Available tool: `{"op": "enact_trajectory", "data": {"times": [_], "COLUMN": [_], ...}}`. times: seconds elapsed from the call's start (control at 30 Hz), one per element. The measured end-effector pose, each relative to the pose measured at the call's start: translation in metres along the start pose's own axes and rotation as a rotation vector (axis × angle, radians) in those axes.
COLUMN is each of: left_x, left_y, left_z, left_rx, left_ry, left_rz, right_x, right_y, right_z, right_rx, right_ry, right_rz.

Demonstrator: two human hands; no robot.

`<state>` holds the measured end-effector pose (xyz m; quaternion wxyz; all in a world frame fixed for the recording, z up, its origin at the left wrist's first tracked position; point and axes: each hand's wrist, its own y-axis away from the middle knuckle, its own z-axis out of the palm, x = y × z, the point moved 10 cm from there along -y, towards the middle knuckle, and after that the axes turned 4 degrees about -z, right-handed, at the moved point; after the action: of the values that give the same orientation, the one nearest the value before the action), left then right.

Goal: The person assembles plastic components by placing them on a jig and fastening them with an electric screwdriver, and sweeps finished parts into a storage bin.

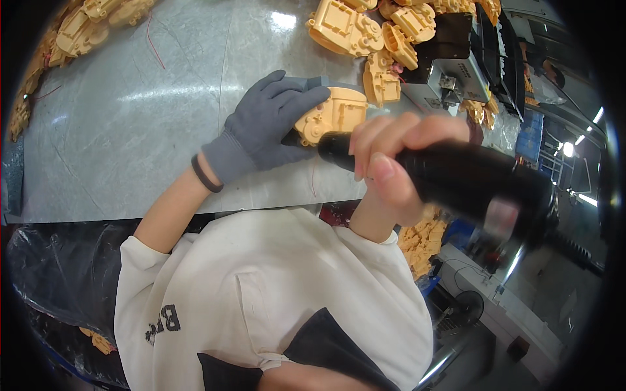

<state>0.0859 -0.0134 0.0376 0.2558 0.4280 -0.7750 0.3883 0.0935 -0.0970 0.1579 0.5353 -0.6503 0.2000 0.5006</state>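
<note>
My left hand point(261, 120), in a grey glove, presses its fingers over the left side of a pale orange plastic housing point(347, 109). Part of a grey block point(318, 82) shows behind the housing on the table. A black electric screwdriver point(473, 176) lies slantwise in my bare right hand point(399, 138), the fingers wrapped round its front end. Its nose is at the near edge of the housing. The bit and the point it meets are hidden from view.
More orange housings point(342, 27) pile up at the far right, with others point(81, 32) at the far left. A metal box with a black top point(450, 65) stands right of the work. Thin red wires lie on the grey table point(130, 150). A cable point(577, 254) trails from the screwdriver.
</note>
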Motion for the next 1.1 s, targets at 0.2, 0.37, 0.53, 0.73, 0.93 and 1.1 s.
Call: {"op": "enact_trajectory", "data": {"times": [0.2,0.37,0.53,0.73,0.93,1.1], "left_x": [0.001,0.006,0.005,0.004,0.005,-0.002], "left_y": [-0.004,-0.004,-0.002,-0.007,-0.009,-0.007], "left_z": [0.002,-0.003,0.004,0.008,0.010,0.005], "left_rx": [-0.016,-0.022,-0.056,-0.136,-0.143,-0.076], "left_ry": [0.004,0.042,-0.049,-0.054,-0.047,-0.046], "left_rz": [-0.001,0.011,-0.031,-0.120,-0.092,-0.099], "right_x": [0.000,0.002,-0.034,-0.080,-0.051,-0.018], "right_y": [0.003,0.002,0.018,0.000,-0.008,0.008], "right_z": [0.012,0.014,-0.069,-0.229,-0.247,-0.208], "right_rx": [-0.076,-0.152,0.192,0.824,0.888,0.736], "right_ry": [0.041,0.309,-0.113,0.326,0.488,0.162], "right_rz": [-0.036,0.081,-0.140,-0.335,-0.242,-0.027]}}
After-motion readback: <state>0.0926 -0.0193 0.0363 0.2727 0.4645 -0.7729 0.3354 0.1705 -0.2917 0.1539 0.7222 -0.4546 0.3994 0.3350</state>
